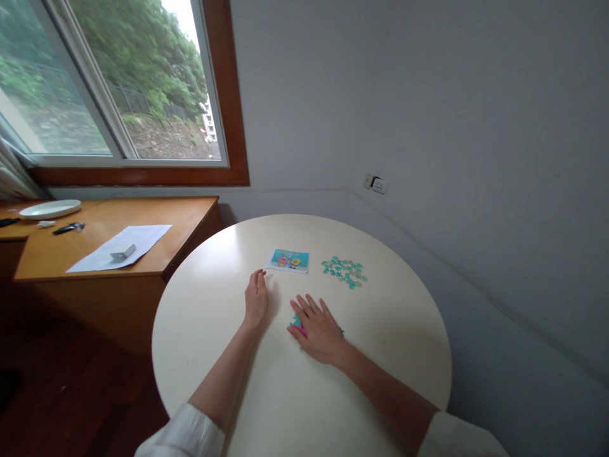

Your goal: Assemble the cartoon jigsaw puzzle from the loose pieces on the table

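My right hand (320, 330) lies flat with its fingers spread over a joined patch of jigsaw puzzle (295, 321), hiding most of it. Teal and pink bits of that patch show around the thumb and past the hand's right side. To the left, my left hand (255, 298) rests on its edge on the table, fingers curled together, with nothing visible in it. Just beyond its fingertips lies a picture card (288, 261) with pink and yellow cartoon figures on teal. Loose teal puzzle pieces (345, 271) are spread out beyond my right hand.
All of this is on a round white table (209, 273). At the left stands a wooden desk (190, 219) bearing a paper sheet (143, 238), a small white box (123, 251) and a white plate (51, 209). A wall with a socket (379, 185) rises behind.
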`<control>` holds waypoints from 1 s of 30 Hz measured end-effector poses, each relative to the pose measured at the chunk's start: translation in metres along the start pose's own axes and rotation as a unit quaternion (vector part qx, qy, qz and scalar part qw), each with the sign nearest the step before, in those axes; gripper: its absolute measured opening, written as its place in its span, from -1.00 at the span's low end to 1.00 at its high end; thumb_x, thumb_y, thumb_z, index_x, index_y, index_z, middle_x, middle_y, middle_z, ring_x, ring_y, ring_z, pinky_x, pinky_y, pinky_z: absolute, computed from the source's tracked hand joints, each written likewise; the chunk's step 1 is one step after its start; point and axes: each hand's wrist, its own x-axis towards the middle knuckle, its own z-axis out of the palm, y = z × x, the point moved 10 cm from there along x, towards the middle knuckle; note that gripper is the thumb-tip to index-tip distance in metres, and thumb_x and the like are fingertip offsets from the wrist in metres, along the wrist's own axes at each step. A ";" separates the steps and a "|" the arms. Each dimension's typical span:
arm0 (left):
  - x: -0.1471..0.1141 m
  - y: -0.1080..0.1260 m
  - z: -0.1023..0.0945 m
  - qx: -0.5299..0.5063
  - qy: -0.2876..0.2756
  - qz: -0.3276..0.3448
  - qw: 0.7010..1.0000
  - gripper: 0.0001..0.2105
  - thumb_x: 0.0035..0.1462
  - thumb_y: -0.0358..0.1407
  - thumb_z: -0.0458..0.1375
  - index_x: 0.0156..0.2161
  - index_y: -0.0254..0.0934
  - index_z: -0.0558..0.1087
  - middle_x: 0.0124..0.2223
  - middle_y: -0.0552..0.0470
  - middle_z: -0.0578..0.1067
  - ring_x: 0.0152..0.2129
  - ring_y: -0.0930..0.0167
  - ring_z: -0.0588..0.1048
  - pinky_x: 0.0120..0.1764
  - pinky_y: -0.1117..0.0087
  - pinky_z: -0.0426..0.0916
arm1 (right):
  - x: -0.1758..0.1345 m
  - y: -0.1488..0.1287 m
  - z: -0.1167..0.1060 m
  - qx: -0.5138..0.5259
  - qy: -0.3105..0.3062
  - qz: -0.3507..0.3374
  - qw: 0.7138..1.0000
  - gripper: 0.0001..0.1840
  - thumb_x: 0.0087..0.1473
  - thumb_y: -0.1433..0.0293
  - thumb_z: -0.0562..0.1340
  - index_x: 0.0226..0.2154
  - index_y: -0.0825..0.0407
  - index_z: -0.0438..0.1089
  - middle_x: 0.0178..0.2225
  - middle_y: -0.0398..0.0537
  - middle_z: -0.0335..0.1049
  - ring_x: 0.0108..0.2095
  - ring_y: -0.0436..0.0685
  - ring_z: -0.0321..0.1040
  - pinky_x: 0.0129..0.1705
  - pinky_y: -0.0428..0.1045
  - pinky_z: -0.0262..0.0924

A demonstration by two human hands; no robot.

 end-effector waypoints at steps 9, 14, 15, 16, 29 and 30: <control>0.006 -0.003 -0.008 -0.032 0.030 0.013 0.999 -0.69 0.16 -0.18 -0.18 -0.18 -0.30 0.33 -0.21 -0.09 0.47 -0.20 0.35 0.42 -0.10 0.30 0.24 | 0.005 -0.003 -0.011 -0.019 -0.008 -0.003 1.000 -0.23 0.09 -0.03 -0.26 0.21 0.10 -0.18 0.25 0.04 -0.34 0.24 0.23 -0.41 0.20 0.21 -0.46; 0.005 -0.002 -0.011 -0.041 0.037 0.015 0.998 -0.69 0.16 -0.17 -0.18 -0.20 -0.30 0.32 -0.23 -0.09 0.47 -0.22 0.35 0.42 -0.11 0.29 0.24 | 0.004 0.000 -0.003 -0.015 -0.003 0.010 1.000 -0.26 0.10 -0.01 -0.28 0.20 0.06 -0.13 0.25 0.00 -0.27 0.24 0.20 -0.38 0.20 0.21 -0.43; 0.005 -0.002 -0.010 -0.042 0.035 0.015 0.998 -0.69 0.16 -0.17 -0.18 -0.20 -0.30 0.32 -0.24 -0.09 0.47 -0.23 0.35 0.42 -0.12 0.28 0.24 | 0.003 0.001 -0.001 -0.013 -0.004 0.011 1.000 -0.27 0.10 -0.01 -0.28 0.20 0.05 -0.12 0.25 -0.01 -0.25 0.24 0.20 -0.37 0.20 0.21 -0.42; 0.005 -0.001 -0.010 -0.043 0.034 0.015 0.998 -0.69 0.16 -0.17 -0.18 -0.20 -0.30 0.32 -0.24 -0.08 0.47 -0.24 0.35 0.42 -0.12 0.29 0.24 | 0.003 0.001 0.001 -0.013 -0.004 0.010 1.000 -0.27 0.10 -0.01 -0.28 0.20 0.04 -0.12 0.24 -0.02 -0.24 0.24 0.19 -0.36 0.20 0.21 -0.43; 0.009 -0.008 -0.012 -0.056 0.045 -0.008 0.997 -0.78 0.16 -0.23 -0.15 -0.26 -0.28 0.30 -0.32 -0.06 0.46 -0.30 0.38 0.41 -0.14 0.31 0.23 | 0.006 0.032 -0.036 -0.031 0.037 0.050 0.998 -0.22 0.10 -0.01 -0.31 0.22 0.14 -0.24 0.25 0.01 -0.36 0.25 0.20 -0.47 0.20 0.21 -0.44; 0.009 -0.008 -0.012 -0.056 0.044 -0.009 0.997 -0.78 0.16 -0.24 -0.14 -0.26 -0.28 0.30 -0.32 -0.05 0.46 -0.30 0.38 0.41 -0.14 0.32 0.22 | 0.005 0.036 -0.031 -0.041 0.031 0.055 0.997 -0.22 0.10 -0.01 -0.30 0.22 0.15 -0.22 0.25 0.03 -0.34 0.24 0.21 -0.45 0.20 0.22 -0.43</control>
